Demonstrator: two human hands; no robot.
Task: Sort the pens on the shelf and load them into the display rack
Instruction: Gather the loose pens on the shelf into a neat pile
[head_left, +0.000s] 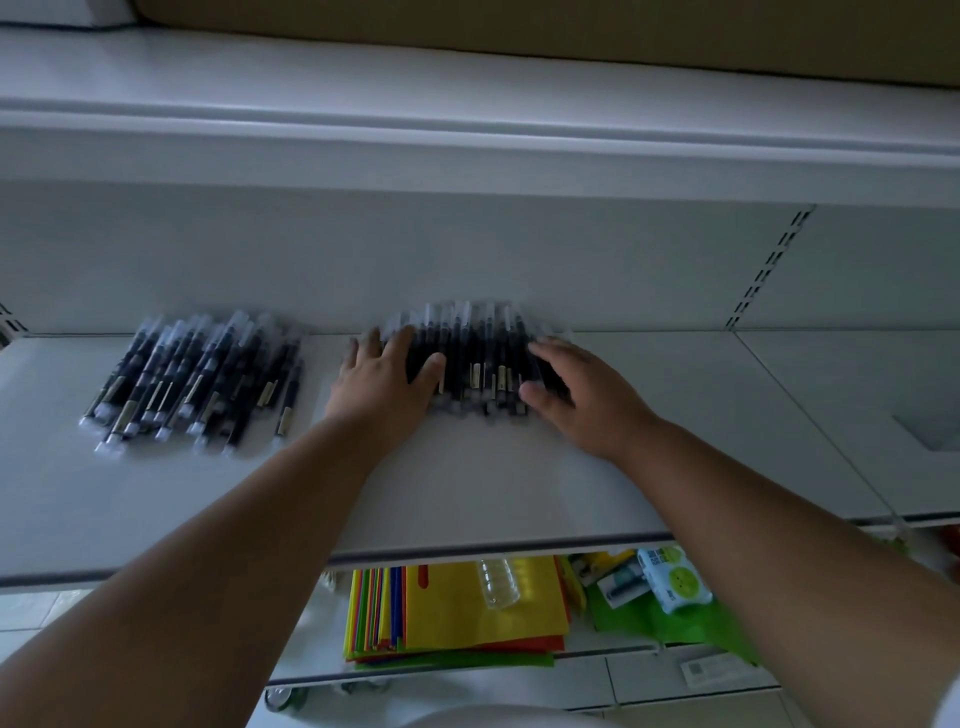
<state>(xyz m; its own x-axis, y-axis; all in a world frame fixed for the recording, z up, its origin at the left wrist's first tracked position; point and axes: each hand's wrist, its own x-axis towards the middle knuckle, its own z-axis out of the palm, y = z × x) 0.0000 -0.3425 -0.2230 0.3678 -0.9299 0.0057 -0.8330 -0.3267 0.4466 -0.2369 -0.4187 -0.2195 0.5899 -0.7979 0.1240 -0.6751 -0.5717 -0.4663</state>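
While I watch, two pen piles lie on the shelf (467, 478): left hand (382, 382) and right hand (587, 397), fingers spread flat, bracket the right pile (478, 358); left pile (197, 379) sits apart.

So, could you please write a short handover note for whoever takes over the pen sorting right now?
Left hand: open, fingers spread, pressing the left side of the middle pen pile.
Right hand: open, pressing the pile's right side.
Things: both piles lie on the white shelf; the second pen pile lies loose and fanned out further left, untouched.
Done: middle pile gathered roughly parallel between the hands.
Left: tidy the left pile and load all pens into the display rack, which is not in view. The picture is blurred, so pen types are unclear.
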